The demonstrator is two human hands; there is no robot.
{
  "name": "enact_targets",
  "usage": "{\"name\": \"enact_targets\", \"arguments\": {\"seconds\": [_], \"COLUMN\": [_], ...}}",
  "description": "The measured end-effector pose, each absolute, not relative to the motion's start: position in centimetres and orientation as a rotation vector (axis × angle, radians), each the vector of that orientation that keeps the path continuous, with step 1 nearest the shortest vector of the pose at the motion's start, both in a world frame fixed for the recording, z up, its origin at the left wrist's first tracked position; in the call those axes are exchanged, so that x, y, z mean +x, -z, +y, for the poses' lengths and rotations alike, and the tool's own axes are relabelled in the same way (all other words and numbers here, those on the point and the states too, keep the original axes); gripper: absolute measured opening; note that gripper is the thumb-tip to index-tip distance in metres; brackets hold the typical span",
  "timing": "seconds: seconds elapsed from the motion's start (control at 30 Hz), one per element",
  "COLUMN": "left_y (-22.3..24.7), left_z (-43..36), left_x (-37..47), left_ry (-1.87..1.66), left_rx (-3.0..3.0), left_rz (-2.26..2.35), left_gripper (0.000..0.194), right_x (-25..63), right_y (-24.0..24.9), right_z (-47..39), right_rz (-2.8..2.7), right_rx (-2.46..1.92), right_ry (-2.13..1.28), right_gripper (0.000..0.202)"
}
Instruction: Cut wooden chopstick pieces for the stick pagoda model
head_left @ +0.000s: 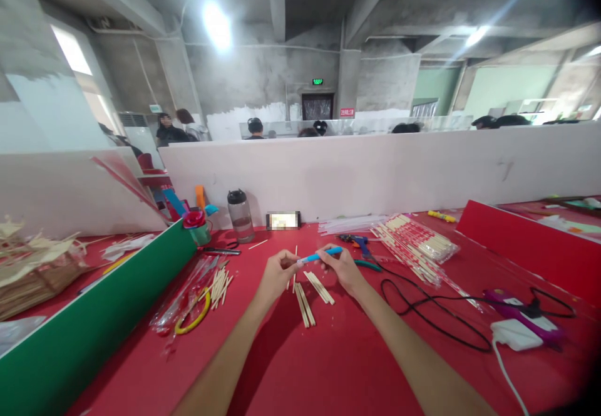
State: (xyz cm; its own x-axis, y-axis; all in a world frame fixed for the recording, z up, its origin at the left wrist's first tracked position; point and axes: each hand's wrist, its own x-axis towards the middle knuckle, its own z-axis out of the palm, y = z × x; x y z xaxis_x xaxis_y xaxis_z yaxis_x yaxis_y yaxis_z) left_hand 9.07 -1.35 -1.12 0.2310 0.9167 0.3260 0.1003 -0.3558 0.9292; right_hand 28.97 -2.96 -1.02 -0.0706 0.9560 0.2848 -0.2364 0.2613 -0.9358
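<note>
A blue pen [328, 253] is held level above the red table between my two hands. My right hand [341, 269] pinches its blue barrel. My left hand [280, 270] has its fingers closed at the pen's pale left end; whether a cap or tip is there is too small to tell. Below the hands lie short wooden sticks in two small groups, one nearer [305, 306] and one to the right [320, 288]. A thin stick [295, 269] lies close beside my left hand.
Left are a pile of sticks [220, 286], yellow-handled scissors [195, 328], a bottle [240, 218] and a green divider [107, 306]. Right are a glue gun [361, 245], packaged sticks [413, 247], black cable and a purple power strip [526, 316]. A phone [283, 220] leans on the white partition.
</note>
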Motion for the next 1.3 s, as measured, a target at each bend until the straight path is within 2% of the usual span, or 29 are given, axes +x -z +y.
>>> {"name": "enact_targets", "arguments": {"seconds": [0.33,0.6,0.73,0.83,0.93,1.03,1.3], "left_y": [1.1,0.9,0.7,0.5,0.2,0.0,0.7], "left_z": [-1.2,-1.5,-1.6,-1.7,-1.7,-1.6,-1.5], "left_x": [8.7,8.7,8.0,7.1,6.3,5.9,5.9], "left_ry": [-1.228,-1.034,-0.937,-0.78,-0.585,-0.469,-0.346], "left_rx": [1.65,1.893,2.071,2.228,2.32,2.344,2.369], "left_rz": [0.944,1.009,1.244,1.51,1.745,1.834,1.864], "left_gripper": [0.033,0.02,0.012,0.011,0.013,0.014,0.016], "right_x": [28.2,28.6,29.7,30.9,31.9,32.2,31.9], "right_y": [1.6,1.1,1.4,1.6,2.2,2.9,3.4], "right_z": [-2.7,-2.3,-1.8,-1.8,-1.7,-1.7,-1.7], "right_rz": [-1.128,-1.233,-1.244,-1.453,-1.766,-1.941,-2.106], "right_rx": [-0.72,-0.874,-1.005,-1.172,-1.407,-1.532,-1.579], "right_ry": [-1.285,-1.17,-1.098,-0.965,-0.6,-0.283,-0.264], "right_gripper": [0.034,0.047,0.052,0.045,0.032,0.033,0.02]}}
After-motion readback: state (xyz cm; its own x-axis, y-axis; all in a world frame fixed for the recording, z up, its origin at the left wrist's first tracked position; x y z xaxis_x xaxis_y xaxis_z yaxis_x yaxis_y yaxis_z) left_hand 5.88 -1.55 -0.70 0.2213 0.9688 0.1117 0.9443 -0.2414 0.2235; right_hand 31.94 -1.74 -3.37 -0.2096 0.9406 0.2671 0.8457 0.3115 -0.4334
